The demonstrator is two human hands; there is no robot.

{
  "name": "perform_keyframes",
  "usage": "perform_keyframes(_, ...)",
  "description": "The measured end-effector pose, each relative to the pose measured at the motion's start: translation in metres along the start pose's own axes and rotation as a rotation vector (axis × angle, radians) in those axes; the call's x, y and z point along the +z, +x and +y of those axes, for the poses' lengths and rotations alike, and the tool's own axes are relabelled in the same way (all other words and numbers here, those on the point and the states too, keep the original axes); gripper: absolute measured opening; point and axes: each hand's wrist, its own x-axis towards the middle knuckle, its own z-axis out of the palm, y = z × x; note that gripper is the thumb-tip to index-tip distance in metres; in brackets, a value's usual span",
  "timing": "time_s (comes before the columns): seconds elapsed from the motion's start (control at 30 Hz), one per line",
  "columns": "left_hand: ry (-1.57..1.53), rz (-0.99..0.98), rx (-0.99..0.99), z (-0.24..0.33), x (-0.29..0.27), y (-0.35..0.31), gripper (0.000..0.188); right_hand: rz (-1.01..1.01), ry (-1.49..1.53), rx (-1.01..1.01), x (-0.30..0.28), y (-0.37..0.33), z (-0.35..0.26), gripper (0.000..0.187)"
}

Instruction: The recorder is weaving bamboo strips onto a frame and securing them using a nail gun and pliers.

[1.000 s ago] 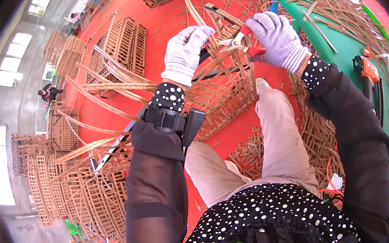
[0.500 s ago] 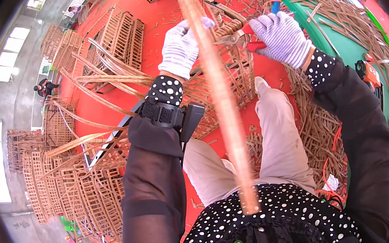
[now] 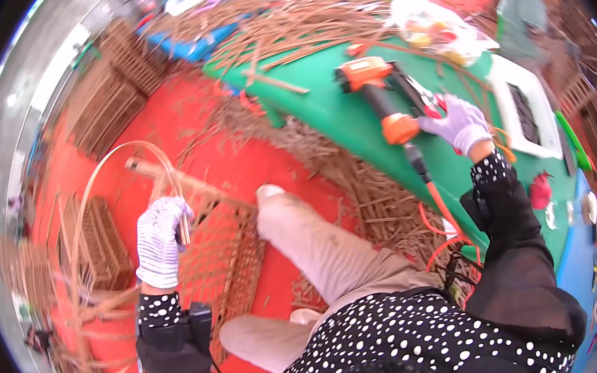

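Observation:
My left hand (image 3: 162,235), in a striped white glove, is closed round a bundle of thin brown wicker strips (image 3: 138,146). The strips curve up and over in an arc on the left. My right hand (image 3: 456,124), also gloved, is over the green table with its fingers round the red handles of the shears (image 3: 438,110); most of that tool is hidden. Just left of it lies an orange and black air stapler (image 3: 374,91), its orange hose (image 3: 442,205) running off the table's edge. A woven basket frame (image 3: 218,252) stands on the red floor before my legs.
Loose strips (image 3: 311,23) cover the far part of the green table (image 3: 314,124). A clear plastic bag (image 3: 434,26) and a white tray (image 3: 501,84) lie beyond my right hand. Offcuts (image 3: 378,193) heap beneath the table edge. Another person (image 3: 523,17) is at the far right.
My view has turned to the right. My right hand has carried the red-handled shears from the strips to the table beside the stapler. My left hand keeps its strips, now lower and farther left.

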Motion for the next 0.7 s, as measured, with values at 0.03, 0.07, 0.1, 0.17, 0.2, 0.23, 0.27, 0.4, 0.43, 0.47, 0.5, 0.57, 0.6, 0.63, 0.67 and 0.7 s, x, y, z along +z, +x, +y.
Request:
perform_keyframes(0.03,-0.142,-0.091,-0.176,0.020,0.012,0.007,0.021,0.030,-0.080,0.090,0.005,-0.004,0.037,0.060)
perform_keyframes(0.07,-0.283,-0.203,-0.361,0.033,0.032,0.018,0.023,-0.026,-0.097,0.161,0.001,-0.012,0.064,0.065)
perform_keyframes(0.1,-0.281,-0.229,-0.350,0.048,0.044,0.031,0.023,-0.095,-0.101,0.220,-0.003,-0.020,0.076,0.069)
perform_keyframes(0.17,-0.262,-0.420,-0.373,0.080,0.063,0.062,0.024,-0.199,-0.052,0.269,-0.010,-0.025,0.085,0.072)
perform_keyframes(0.2,-0.276,-0.465,-0.377,0.091,0.081,0.083,0.025,-0.209,-0.094,0.306,-0.007,-0.026,0.092,0.075)
perform_keyframes(0.23,-0.282,-0.492,-0.386,0.104,0.094,0.104,0.025,-0.220,-0.126,0.324,-0.003,-0.023,0.094,0.077)
perform_keyframes(0.27,-0.226,-0.514,-0.266,0.111,0.110,0.127,0.026,-0.196,-0.124,0.293,0.001,-0.022,0.091,0.076)
perform_keyframes(0.4,-0.379,-0.494,-0.168,0.153,0.178,0.185,0.041,0.145,-0.133,0.052,0.026,0.003,0.123,0.053)
perform_keyframes(0.43,-0.377,-0.467,-0.201,0.165,0.184,0.187,0.045,0.200,-0.156,0.021,0.031,0.010,0.135,0.045)
perform_keyframes(0.47,-0.285,-0.421,-0.073,0.160,0.177,0.183,0.046,0.166,-0.155,0.018,0.032,0.016,0.137,0.041)
perform_keyframes(0.5,-0.290,-0.429,-0.085,0.148,0.184,0.181,0.046,0.119,-0.178,0.043,0.031,0.016,0.147,0.036)
perform_keyframes(0.57,-0.207,-0.303,0.180,0.113,0.176,0.173,0.043,-0.076,-0.218,0.043,0.027,0.015,0.156,0.027)
perform_keyframes(0.6,-0.191,-0.224,0.193,0.082,0.160,0.169,0.040,0.010,-0.235,-0.010,0.034,0.017,0.161,0.021)
perform_keyframes(0.63,-0.031,-0.133,0.174,0.062,0.135,0.159,0.036,0.050,-0.286,-0.056,0.040,0.022,0.167,0.017)
perform_keyframes(0.67,0.095,0.032,0.105,0.042,0.102,0.146,0.027,0.072,-0.412,-0.093,0.059,0.035,0.181,0.013)
perform_keyframes(0.7,0.227,0.165,0.055,0.011,0.068,0.129,0.025,0.102,-0.381,-0.125,0.062,0.040,0.176,0.012)
